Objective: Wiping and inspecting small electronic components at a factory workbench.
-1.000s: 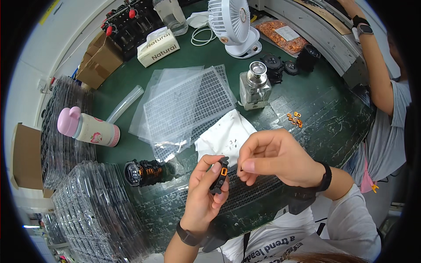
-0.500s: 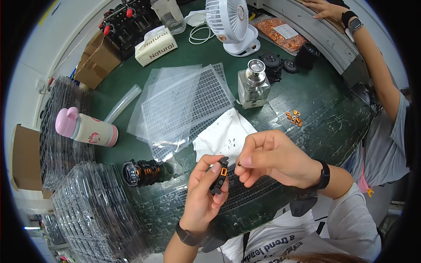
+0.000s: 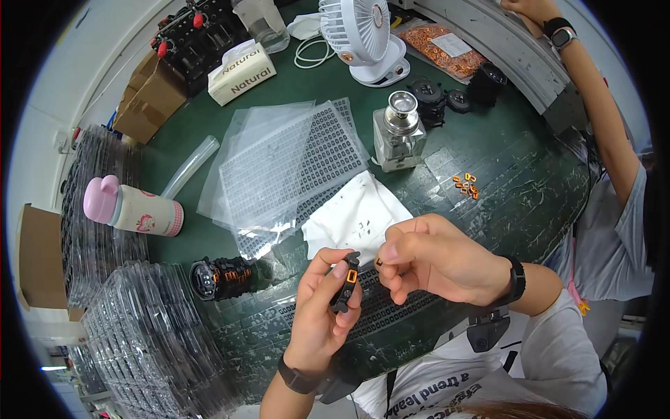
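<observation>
My left hand [image 3: 323,307] holds a black watch-case-like part [image 3: 340,302] on edge between thumb and fingers. A small orange rectangular ring [image 3: 352,276] sits in its side. Just right of it, my right hand [image 3: 447,262] pinches a tiny dark piece [image 3: 379,262], too small to name, apart from the case part. Beneath the hands lies a sheet with rows of small black rings [image 3: 391,312]. A white cloth [image 3: 352,206] with dark specks on it lies beyond them. Loose orange rings [image 3: 466,186] form a little pile to the right.
At left are a row of similar black parts [image 3: 223,278], stacked clear trays [image 3: 150,335] and a pink-lidded bottle [image 3: 143,211]. Beyond the cloth lie overlapping sheets [image 3: 293,167], a metal-topped dispenser bottle [image 3: 400,136] and a white fan [image 3: 366,42]. Another person's arm [image 3: 597,105] reaches in at right.
My right hand has turned slightly, and the tiny piece in its pinch shows a little more. The view has shifted slightly. The other person's hand at top right has closed and moved.
</observation>
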Tool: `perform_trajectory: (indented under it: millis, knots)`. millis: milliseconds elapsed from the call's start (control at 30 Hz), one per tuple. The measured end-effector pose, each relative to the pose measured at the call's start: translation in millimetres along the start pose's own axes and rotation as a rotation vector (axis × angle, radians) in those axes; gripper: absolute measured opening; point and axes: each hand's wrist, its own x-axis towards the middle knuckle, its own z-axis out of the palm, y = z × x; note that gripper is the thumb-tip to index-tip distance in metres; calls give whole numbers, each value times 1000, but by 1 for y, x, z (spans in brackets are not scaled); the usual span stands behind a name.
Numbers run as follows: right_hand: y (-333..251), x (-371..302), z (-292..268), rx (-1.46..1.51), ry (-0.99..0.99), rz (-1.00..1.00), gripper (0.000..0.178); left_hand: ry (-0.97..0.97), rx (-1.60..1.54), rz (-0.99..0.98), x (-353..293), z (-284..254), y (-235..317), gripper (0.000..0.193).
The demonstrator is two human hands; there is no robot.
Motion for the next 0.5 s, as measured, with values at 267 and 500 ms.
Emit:
perform_trajectory:
  millis: [267, 500]
  knots:
    - [6, -5, 9, -161, 20, -250, 5, 3, -76, -26, 1, -4, -1, 16]
    - [10, -10, 6, -915, -9, -1009, 16, -28, -74, -19, 1, -6, -1, 16]
